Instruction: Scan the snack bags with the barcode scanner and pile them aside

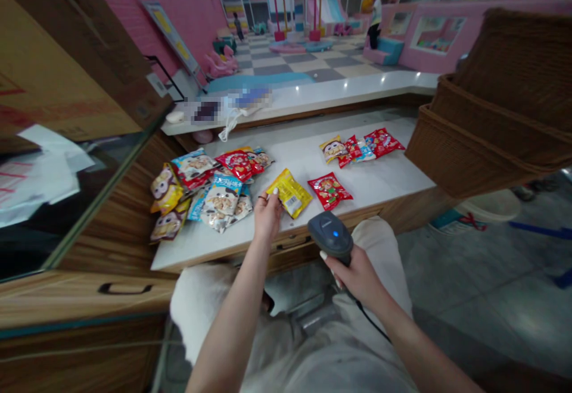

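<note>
My left hand (pixel 268 211) pinches the left edge of a yellow snack packet (pixel 292 193), whose barcode side faces up on the white counter. In my right hand (pixel 357 274) is a dark barcode scanner (pixel 329 232) with a blue light on top and a cable running down. Its head is just right of and nearer to me than the yellow packet. A red snack packet (pixel 330 190) lies beyond the scanner. To the left of my left hand is a heap of blue, red and yellow snack packets (pixel 222 193). Farther right, a small row of packets (pixel 379 143) lies apart.
Stacked brown woven baskets (pixel 487 125) stand at the right end of the white counter (pixel 295 143). Cardboard boxes (pixel 75 53) and white paper (pixel 44 172) are at the left. A raised ledge (pixel 322 92) runs behind. Two people are in the play area beyond.
</note>
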The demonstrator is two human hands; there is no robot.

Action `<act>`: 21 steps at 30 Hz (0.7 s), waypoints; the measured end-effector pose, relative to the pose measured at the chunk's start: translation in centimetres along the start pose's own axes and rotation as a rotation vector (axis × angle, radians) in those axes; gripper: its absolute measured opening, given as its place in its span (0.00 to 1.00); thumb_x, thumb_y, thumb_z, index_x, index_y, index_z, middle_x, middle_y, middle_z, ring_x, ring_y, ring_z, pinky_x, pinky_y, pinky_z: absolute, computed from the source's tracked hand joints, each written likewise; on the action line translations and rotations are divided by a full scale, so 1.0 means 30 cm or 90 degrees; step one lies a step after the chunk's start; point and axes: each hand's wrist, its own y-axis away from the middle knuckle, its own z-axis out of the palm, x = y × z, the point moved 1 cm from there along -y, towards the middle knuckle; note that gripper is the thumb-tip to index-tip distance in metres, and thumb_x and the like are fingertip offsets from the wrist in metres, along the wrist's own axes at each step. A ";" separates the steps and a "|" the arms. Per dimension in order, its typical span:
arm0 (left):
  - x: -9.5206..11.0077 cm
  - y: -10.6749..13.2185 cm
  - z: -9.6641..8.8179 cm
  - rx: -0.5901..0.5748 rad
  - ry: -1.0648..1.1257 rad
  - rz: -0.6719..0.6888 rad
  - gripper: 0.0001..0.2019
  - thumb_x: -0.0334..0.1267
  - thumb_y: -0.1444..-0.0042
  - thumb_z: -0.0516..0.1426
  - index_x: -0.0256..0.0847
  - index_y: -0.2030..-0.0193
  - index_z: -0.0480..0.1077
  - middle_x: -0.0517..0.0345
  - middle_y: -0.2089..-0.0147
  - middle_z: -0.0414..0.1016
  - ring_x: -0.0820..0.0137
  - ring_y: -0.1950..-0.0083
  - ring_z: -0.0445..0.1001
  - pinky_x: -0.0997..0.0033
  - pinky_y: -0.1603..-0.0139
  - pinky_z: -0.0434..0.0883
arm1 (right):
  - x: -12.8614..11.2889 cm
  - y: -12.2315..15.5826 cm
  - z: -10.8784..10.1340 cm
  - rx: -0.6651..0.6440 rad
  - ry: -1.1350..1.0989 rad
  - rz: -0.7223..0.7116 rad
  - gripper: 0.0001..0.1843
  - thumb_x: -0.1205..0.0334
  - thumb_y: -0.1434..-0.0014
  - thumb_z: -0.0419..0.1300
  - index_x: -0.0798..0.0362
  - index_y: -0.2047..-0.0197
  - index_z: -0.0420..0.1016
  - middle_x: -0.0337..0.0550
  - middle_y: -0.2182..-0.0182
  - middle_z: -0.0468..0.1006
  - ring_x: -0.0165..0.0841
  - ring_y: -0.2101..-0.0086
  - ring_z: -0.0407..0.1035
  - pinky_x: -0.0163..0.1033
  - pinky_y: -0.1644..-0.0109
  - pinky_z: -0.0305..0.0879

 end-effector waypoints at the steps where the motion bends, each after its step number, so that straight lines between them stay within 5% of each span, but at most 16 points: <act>1: -0.002 0.001 0.002 0.000 -0.006 0.003 0.25 0.52 0.47 0.77 0.44 0.51 0.74 0.55 0.53 0.88 0.67 0.57 0.87 0.63 0.49 0.84 | 0.004 -0.004 0.007 -0.003 0.001 0.002 0.15 0.49 0.43 0.69 0.45 0.72 0.71 0.30 0.87 0.67 0.31 0.85 0.62 0.34 0.80 0.59; 12: -0.033 -0.003 -0.005 0.013 -0.014 0.010 0.26 0.55 0.43 0.74 0.45 0.49 0.72 0.52 0.50 0.88 0.58 0.45 0.88 0.56 0.42 0.85 | 0.009 -0.028 0.038 -0.018 0.061 -0.012 0.14 0.49 0.41 0.67 0.44 0.73 0.70 0.31 0.87 0.68 0.33 0.84 0.64 0.35 0.78 0.61; 21: -0.059 -0.017 -0.024 -0.093 -0.085 0.033 0.42 0.47 0.57 0.82 0.46 0.40 0.66 0.47 0.43 0.88 0.54 0.42 0.88 0.48 0.35 0.82 | 0.029 -0.031 0.048 -0.023 0.045 0.015 0.13 0.50 0.43 0.68 0.45 0.71 0.71 0.31 0.86 0.69 0.33 0.84 0.64 0.36 0.79 0.61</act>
